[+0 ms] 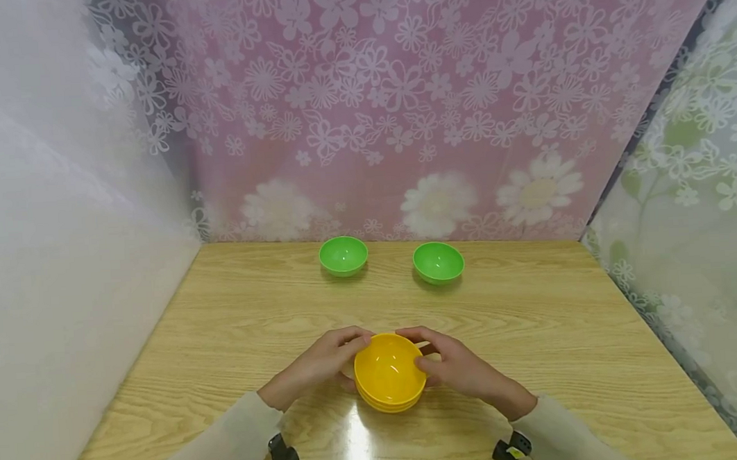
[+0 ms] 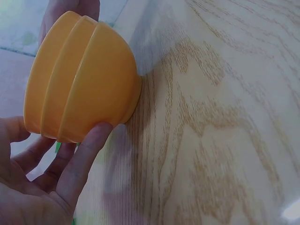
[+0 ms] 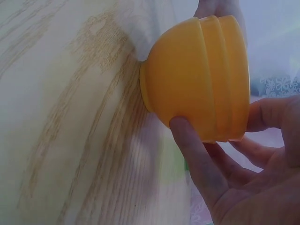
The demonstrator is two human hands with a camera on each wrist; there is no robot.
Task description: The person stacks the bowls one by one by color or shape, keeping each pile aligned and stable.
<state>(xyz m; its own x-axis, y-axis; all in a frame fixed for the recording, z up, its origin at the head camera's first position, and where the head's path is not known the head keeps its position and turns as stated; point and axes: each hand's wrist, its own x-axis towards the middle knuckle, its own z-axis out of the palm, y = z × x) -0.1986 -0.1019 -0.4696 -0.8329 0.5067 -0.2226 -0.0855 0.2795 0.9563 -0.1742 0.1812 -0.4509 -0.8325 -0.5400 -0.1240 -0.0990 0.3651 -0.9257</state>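
Three yellow bowls (image 1: 390,369) are nested in one upright stack near the front of the wooden table. My left hand (image 1: 332,362) holds the stack from the left, thumb by the top rim and fingers spread along the side. From the right, my right hand (image 1: 453,364) grips it in much the same way. In the left wrist view, the three stepped rims of the bowls (image 2: 93,79) show, with the lowest bowl's foot right at the wood. A fingertip lies low on the bottom bowl (image 3: 180,75) in the right wrist view.
Two green bowls stand apart at the back of the table (image 1: 254,319): one left of centre (image 1: 343,256), the other farther right (image 1: 438,262). A pink flowered curtain (image 1: 363,119) hangs behind them. Pale sheets close off the left (image 1: 61,204) and right (image 1: 705,205) sides.
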